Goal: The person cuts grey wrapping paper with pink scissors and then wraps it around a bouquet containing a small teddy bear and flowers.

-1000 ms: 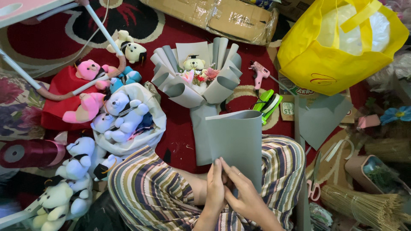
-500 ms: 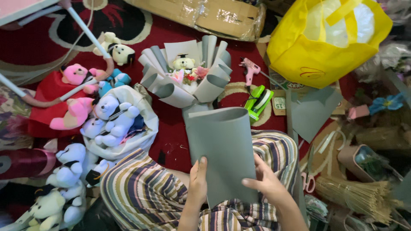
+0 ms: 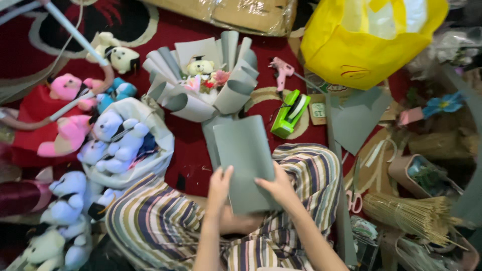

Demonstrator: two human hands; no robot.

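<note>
You hold a grey sheet upright over your lap.
Your left hand and right hand each pinch the lower edge of the matte, smooth, rectangular grey sheet; its long axis points away toward the paper-wrapped bouquet on the red carpet.

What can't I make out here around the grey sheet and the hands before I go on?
- Lower edge of the grey sheet: head view, covered by the left hand and right hand.
- Fingertips under the sheet: hidden by it.
- Yellow bag: top cut off by the frame edge.
- Small bear in the bouquet: too small and blurred for detail.
</note>
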